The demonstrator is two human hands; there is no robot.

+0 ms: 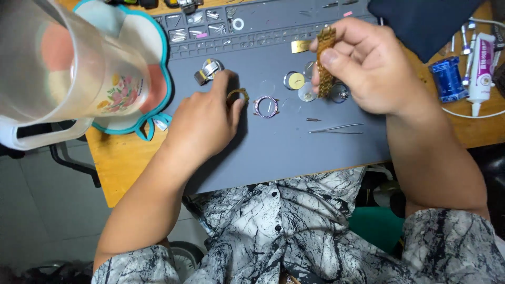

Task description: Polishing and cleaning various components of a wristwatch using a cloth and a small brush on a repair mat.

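My right hand (363, 68) holds a gold metal watch bracelet (325, 63) upright above the grey work mat (294, 147), pinched between thumb and fingers. My left hand (205, 118) rests on the mat, its fingertips on a small gold ring-shaped part (238, 94). Just right of it lies a purple-rimmed watch case (266, 107). Round watch parts (294, 80) lie under the bracelet. A silver band piece (209, 70) lies above my left hand.
Thin tweezers (336, 128) lie on the mat at right. A translucent plastic jug (63, 68) with a flower print looms at top left over a teal-edged pad (158, 79). A blue spool (447, 79) and a white glue tube (481, 68) sit at right.
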